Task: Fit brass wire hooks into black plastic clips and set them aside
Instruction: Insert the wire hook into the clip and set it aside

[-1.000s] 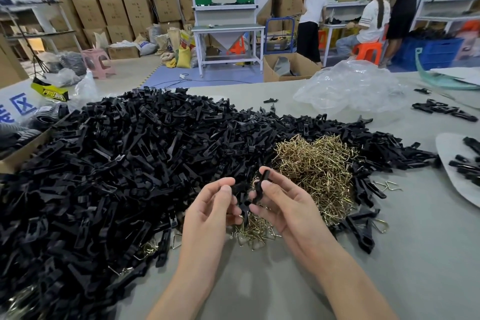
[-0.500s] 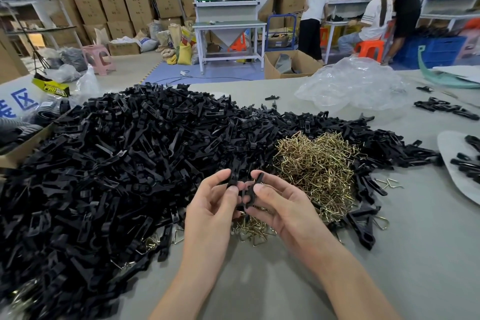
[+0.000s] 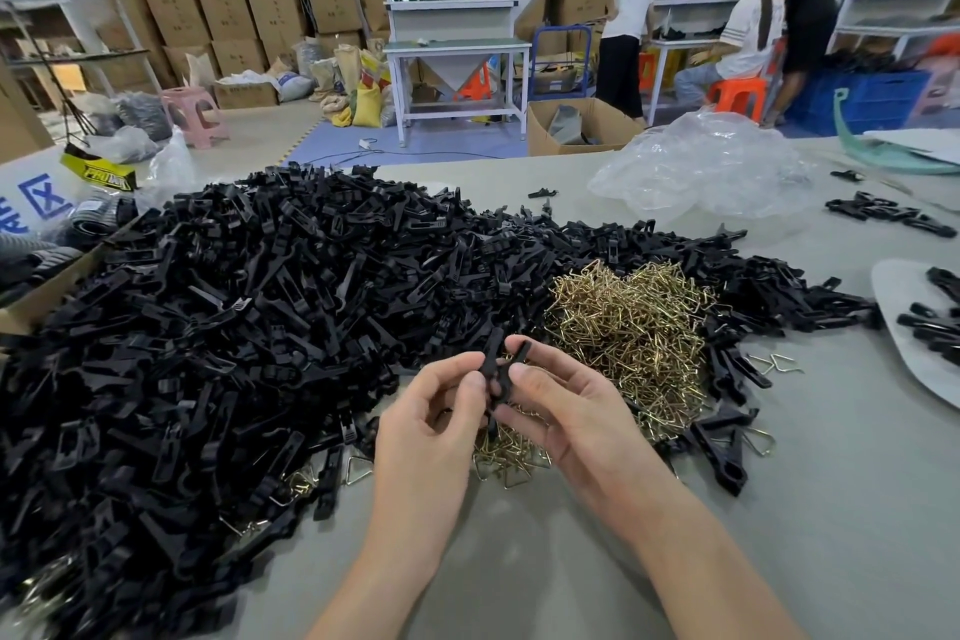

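A black plastic clip (image 3: 498, 369) stands upright between my two hands, just above the table. My left hand (image 3: 434, 426) pinches its left side with thumb and forefinger. My right hand (image 3: 566, 411) pinches its right side, the other fingers curled beneath. A big heap of black clips (image 3: 234, 327) covers the table's left and middle. A mound of brass wire hooks (image 3: 634, 322) lies just right of my hands, and a few more hooks (image 3: 511, 457) lie under them. Whether a hook sits in the held clip I cannot tell.
A crumpled clear plastic bag (image 3: 711, 166) lies at the back right. A white tray (image 3: 914, 327) with clips sits at the right edge. Loose clips (image 3: 888, 213) lie far right. A cardboard box (image 3: 41, 296) stands at the left. People work at benches behind.
My hands have closed together on the clip and lifted it slightly; the left thumb and forefinger now pinch it where earlier they were a little apart.
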Available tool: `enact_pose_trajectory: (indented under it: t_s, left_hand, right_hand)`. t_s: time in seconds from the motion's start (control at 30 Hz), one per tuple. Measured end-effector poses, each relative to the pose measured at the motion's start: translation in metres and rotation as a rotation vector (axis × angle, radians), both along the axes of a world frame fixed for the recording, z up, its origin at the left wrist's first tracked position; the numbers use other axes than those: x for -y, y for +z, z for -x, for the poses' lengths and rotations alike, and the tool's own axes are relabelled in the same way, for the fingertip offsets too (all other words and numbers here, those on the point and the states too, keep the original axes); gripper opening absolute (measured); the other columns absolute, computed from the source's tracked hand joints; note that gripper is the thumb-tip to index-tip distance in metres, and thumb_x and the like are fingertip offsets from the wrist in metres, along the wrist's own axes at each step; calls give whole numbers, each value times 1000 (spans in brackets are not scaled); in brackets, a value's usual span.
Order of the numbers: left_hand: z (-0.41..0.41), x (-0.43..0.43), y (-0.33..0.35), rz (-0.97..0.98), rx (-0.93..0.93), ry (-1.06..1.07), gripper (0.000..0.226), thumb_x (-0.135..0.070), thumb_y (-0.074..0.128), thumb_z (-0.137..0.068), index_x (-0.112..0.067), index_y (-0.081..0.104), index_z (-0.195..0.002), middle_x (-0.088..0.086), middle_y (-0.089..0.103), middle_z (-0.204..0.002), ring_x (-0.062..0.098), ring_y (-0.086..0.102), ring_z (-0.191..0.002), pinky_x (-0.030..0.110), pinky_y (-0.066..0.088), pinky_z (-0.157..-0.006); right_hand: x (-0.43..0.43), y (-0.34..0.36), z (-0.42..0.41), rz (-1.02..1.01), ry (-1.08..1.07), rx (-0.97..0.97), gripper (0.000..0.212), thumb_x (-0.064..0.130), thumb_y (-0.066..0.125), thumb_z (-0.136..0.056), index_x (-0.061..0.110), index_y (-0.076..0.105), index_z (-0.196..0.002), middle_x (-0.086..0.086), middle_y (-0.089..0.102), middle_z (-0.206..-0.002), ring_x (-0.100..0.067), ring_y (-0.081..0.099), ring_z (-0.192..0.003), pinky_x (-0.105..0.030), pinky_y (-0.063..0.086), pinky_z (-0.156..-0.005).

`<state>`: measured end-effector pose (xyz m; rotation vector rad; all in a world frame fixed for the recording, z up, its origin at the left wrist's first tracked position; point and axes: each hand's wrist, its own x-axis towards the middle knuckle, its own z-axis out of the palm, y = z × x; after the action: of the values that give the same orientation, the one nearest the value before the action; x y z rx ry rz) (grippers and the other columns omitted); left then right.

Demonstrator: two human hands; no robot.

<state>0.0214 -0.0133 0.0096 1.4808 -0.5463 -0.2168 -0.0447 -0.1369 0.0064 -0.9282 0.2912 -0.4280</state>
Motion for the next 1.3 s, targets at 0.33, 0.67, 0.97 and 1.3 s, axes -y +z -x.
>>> enact_pose_trajectory:
  t_s: [0.33, 0.67, 0.97, 1.3]
  left_hand:
    - [-1, 1, -2, -19, 16, 16, 16, -20, 65, -95, -31, 73, -104, -14, 76, -96, 5, 70, -94, 20, 54, -83]
    - [-1, 1, -2, -35, 50, 22, 12, -20, 66, -94, -28, 74, -99, -15, 75, -92, 1, 69, -88, 8, 49, -74]
    - [4, 3, -10, -117, 199, 66, 19, -27, 72, -88, -42, 66, -99, -11, 70, -93, 5, 67, -85, 13, 49, -72]
    - [1, 4, -14, -134, 194, 43, 29, -23, 70, -91, -48, 64, -104, -24, 69, -99, -1, 66, -93, 14, 50, -81]
  right_hand:
    - [-1, 1, 1, 23, -17, -6, 25, 11, 74, -81, 17, 78, -105, -15, 75, -112, -23, 74, -98, -29, 60, -80]
    - [-2, 1, 1, 8, -27, -7, 24, 10, 74, -80, 16, 79, -102, -15, 75, -110, -24, 74, -98, -28, 60, -78]
    - [-2, -3, 0, -35, -54, 43, 24, 7, 75, -76, 12, 76, -100, -19, 72, -105, -37, 71, -105, -39, 61, -87]
    - [-4, -8, -3, 184, -142, -1, 48, 20, 80, -69, 17, 68, -115, -4, 67, -95, -29, 70, -102, -41, 59, -92]
